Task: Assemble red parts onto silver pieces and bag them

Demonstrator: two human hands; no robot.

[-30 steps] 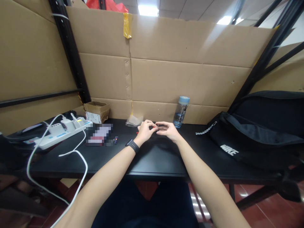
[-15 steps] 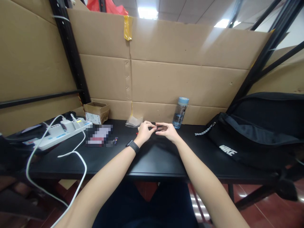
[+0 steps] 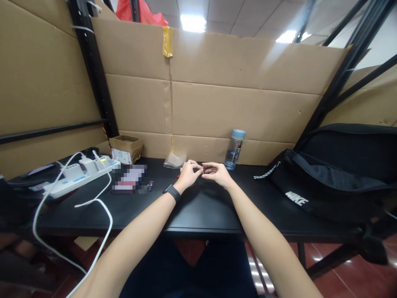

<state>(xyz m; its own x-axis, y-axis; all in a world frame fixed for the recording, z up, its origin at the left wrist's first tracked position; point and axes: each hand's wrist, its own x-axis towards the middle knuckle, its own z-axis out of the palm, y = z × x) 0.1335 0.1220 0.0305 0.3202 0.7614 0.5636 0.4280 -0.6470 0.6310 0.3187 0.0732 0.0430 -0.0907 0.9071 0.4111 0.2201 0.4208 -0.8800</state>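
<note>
1. Here's the desk (image 3: 198,207), black and broad beneath your forearms, with both your hands towards its far edge.
2. Out at your 3 o'clock sits the backpack (image 3: 322,182), well apart from your fingers.
3. The bottle (image 3: 235,151) stands upright at 1 o'clock from your right hand (image 3: 218,174), near it but not touching.
4. That right hand is curled in, thumb and fingers spread with a narrow gap between them, tips pointing to 9 o'clock. Whether they grip anything, I can't tell.
5. Your left hand (image 3: 187,174) comes in from the other side, thumb and finger pinched, tips towards 2 o'clock.
6. Just beyond it, at 11 o'clock, lies the plastic bag (image 3: 175,161).
7. Up your left arm, the dark watch (image 3: 172,191) rides at the wrist, at 7 o'clock from that pinch.
8. And here's the key spot: the small thing (image 3: 204,169), thin and dark, right between your two sets of fingertips. It looks held in the left pinch, about 2 to 3 o'clock from that palm and 9 to 10 o'clock from the right one. The left tips seem nearer, by a sliver. Its long axis looks roughly upright, 12 to 6, across the line joining your hands, though it's too small to be sure.
</note>
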